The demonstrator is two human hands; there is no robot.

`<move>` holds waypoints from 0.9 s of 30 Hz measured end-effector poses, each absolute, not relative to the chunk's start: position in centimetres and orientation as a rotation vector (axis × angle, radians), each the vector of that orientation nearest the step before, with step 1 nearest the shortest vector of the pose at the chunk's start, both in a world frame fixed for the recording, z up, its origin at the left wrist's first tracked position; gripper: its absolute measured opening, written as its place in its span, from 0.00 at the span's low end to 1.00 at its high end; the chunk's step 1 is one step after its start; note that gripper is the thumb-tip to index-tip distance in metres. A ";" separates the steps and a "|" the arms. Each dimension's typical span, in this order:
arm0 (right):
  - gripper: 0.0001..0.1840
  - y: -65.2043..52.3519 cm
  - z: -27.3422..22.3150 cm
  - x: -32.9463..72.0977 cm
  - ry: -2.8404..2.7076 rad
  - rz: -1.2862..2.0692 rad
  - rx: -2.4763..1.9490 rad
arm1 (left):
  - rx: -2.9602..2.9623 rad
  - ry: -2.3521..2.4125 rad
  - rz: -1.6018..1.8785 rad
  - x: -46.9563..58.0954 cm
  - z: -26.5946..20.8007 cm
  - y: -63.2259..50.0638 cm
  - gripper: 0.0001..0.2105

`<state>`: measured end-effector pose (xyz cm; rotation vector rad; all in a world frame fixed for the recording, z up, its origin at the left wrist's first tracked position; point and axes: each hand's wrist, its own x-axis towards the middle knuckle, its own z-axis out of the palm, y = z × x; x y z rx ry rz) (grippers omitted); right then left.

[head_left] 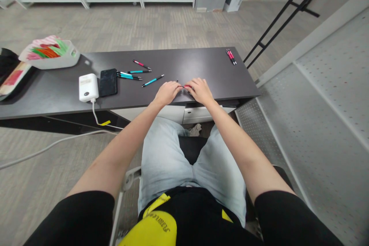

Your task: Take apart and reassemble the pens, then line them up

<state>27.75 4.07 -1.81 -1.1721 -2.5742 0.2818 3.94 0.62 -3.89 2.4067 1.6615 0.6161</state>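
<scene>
Over the front edge of the dark table, my left hand and my right hand meet at their fingertips. Between them runs a red pen, mostly covered by fingers. The right fingers are closed on its red part, and the left fingers pinch its thin dark end. A blue pen lies just left of my left hand. Farther left are several blue-and-black pens and a red-and-black pen. Two red-and-black pens rest side by side near the far right corner.
On the left of the table are a black phone, a white charger with its cable hanging over the front edge, and a white basket with colourful contents. A perforated grey panel stands at the right.
</scene>
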 end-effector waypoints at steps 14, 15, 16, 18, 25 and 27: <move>0.21 4.4 -2.3 27.7 -2.551 0.308 -1.135 | 2.372 1.706 0.532 4.2 -3.3 0.4 0.16; 0.21 4.4 -2.3 27.7 -2.555 0.313 -1.134 | 2.366 1.707 0.534 4.2 -3.4 0.4 0.16; 0.21 4.3 -2.3 27.7 -2.559 0.305 -1.141 | 2.364 1.705 0.533 4.2 -3.4 0.5 0.16; 0.22 4.2 -2.2 27.6 -2.569 0.277 -1.161 | 2.367 1.697 0.523 4.2 -3.3 0.5 0.16; 0.19 4.1 -2.2 27.7 -2.513 0.282 -1.208 | 2.324 1.693 0.587 4.1 -3.3 0.4 0.14; 0.19 4.1 -2.1 27.7 -2.519 0.290 -1.213 | 2.320 1.685 0.607 4.1 -3.2 0.3 0.13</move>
